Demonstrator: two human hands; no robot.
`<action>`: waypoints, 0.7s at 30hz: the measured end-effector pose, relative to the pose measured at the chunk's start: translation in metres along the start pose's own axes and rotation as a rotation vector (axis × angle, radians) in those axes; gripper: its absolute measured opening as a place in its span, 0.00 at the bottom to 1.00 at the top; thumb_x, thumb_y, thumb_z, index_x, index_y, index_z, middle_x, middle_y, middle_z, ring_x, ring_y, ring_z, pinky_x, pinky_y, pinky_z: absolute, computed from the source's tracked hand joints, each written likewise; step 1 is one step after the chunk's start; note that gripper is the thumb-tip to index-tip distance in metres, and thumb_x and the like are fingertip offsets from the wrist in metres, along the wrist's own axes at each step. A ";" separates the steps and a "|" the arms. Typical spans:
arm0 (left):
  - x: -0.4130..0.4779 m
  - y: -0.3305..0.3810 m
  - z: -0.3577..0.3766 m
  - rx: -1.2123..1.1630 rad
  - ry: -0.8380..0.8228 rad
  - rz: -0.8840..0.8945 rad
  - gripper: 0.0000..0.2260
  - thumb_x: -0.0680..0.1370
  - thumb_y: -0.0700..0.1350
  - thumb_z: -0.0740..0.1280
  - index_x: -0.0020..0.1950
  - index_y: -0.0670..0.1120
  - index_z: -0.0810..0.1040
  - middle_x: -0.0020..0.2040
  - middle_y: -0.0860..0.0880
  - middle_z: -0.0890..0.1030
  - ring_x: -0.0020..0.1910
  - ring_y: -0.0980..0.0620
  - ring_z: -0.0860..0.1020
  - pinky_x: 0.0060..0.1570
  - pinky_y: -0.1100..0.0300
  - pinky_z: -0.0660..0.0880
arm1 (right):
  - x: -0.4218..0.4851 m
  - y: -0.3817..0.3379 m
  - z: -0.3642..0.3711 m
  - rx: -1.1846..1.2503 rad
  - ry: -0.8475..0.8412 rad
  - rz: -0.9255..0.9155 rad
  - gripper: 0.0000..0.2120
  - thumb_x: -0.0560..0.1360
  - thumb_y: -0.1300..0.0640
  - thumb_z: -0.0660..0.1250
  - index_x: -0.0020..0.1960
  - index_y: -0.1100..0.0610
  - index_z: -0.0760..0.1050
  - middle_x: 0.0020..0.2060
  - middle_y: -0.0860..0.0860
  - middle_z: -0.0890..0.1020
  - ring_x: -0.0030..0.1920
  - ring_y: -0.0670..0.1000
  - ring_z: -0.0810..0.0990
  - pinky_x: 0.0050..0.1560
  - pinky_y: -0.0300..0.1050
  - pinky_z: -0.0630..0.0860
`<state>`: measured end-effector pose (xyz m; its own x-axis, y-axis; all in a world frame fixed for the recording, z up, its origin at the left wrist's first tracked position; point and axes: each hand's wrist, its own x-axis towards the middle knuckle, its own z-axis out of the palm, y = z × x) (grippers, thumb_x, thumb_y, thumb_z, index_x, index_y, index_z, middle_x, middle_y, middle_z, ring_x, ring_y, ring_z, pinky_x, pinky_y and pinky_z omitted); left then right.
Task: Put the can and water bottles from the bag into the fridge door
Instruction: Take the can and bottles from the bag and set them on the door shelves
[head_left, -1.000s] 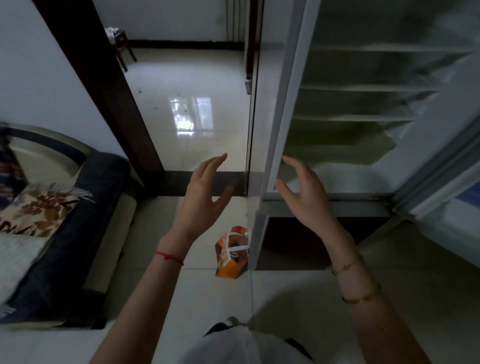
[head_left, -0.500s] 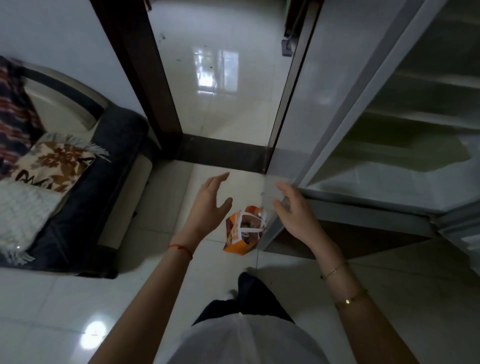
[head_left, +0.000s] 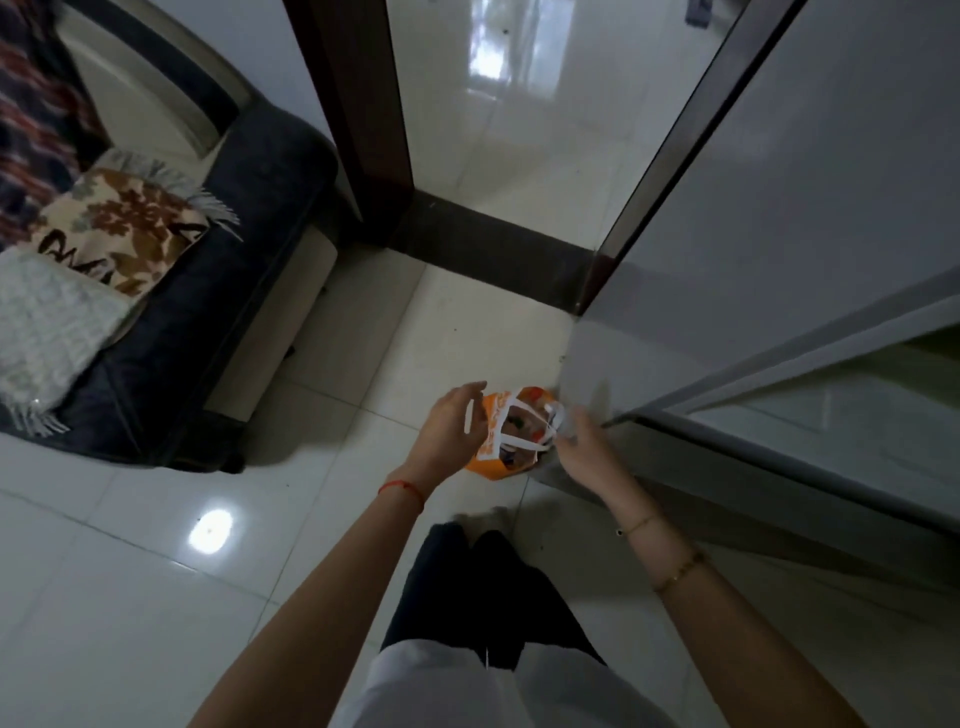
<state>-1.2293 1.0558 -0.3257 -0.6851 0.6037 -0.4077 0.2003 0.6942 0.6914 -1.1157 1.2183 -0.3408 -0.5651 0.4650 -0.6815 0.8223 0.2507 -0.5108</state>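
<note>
Left hand (head_left: 451, 427): fingers loosely spread and gently curved, right at the bag's left white handle (head_left: 470, 415) and not closed round it.
Right hand (head_left: 584, 448): at the right white handle (head_left: 555, 420). The fingertips are blurred, so whether they pinch the strap cannot be told.
Bag (head_left: 491, 457): orange, standing on the floor (head_left: 322, 519) between the two hands and just beside the fridge's lower corner, mouth upward.
Can and water bottles: judged to be inside the bag. Only a dark, mixed shape shows through the mouth, and nothing can be told apart.
Fridge (head_left: 779, 208): grey side panel rising on the right, with an open compartment below it. The door shelves are out of view.
Step in hand: likely opening the bag, with nothing taken out yet.
Next move calls for: parting the handles, closing one hand round an item, lifting it straight up, then turning right to find the door shelf.
</note>
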 end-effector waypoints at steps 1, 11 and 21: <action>0.009 -0.005 0.007 -0.001 -0.016 -0.023 0.22 0.78 0.42 0.64 0.73 0.45 0.68 0.67 0.43 0.75 0.66 0.45 0.73 0.66 0.53 0.70 | 0.030 0.018 0.011 0.020 -0.010 0.015 0.22 0.75 0.51 0.58 0.68 0.53 0.67 0.62 0.52 0.76 0.62 0.57 0.76 0.63 0.56 0.74; 0.103 -0.094 0.103 -0.043 -0.139 -0.179 0.22 0.76 0.44 0.66 0.70 0.45 0.72 0.63 0.43 0.78 0.62 0.44 0.75 0.59 0.55 0.72 | 0.160 0.029 0.067 0.279 0.030 0.286 0.23 0.76 0.58 0.61 0.70 0.59 0.67 0.62 0.57 0.78 0.61 0.58 0.77 0.58 0.47 0.74; 0.194 -0.191 0.220 0.105 -0.251 -0.118 0.22 0.76 0.40 0.64 0.71 0.43 0.70 0.67 0.41 0.75 0.65 0.41 0.73 0.64 0.48 0.71 | 0.299 0.113 0.143 0.473 0.457 0.516 0.23 0.77 0.55 0.62 0.68 0.66 0.68 0.63 0.62 0.76 0.64 0.63 0.75 0.62 0.53 0.74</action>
<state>-1.2463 1.1269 -0.6684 -0.5161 0.5852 -0.6255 0.2098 0.7943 0.5701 -1.2011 1.2641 -0.6773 0.0415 0.7480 -0.6624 0.7979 -0.4238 -0.4287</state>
